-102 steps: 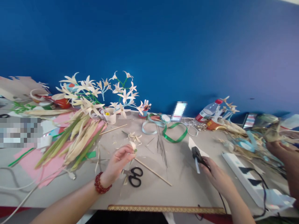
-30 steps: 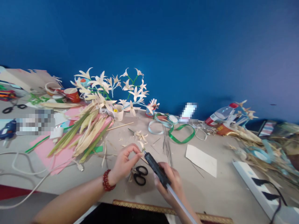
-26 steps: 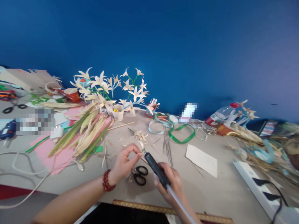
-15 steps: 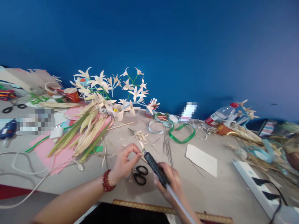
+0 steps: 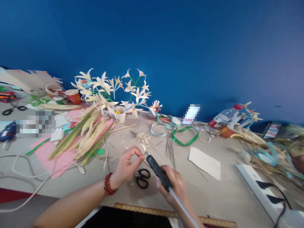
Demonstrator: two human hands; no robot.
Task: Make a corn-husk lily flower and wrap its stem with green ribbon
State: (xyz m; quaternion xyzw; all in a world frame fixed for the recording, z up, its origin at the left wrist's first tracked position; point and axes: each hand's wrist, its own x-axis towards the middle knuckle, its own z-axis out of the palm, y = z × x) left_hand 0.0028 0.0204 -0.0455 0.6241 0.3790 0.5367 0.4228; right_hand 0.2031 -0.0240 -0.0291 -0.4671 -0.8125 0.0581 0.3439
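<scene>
Against a blue wall (image 5: 152,41), the left hand (image 5: 129,161) closes its fingertips (image 5: 141,157) on a small petal (image 5: 143,147) above the table (image 5: 225,199), as the right hand (image 5: 175,185) curls round a glue gun (image 5: 157,168), nozzle (image 5: 147,155) best kept steady

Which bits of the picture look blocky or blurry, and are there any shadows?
In the head view, one patch by the blue wall and another patch at the left are broken into squares; also there, the clutter beyond the power strip looks soft, the small piece at the left hand is fuzzy, and a faint shadow lies around the scissors.
</scene>
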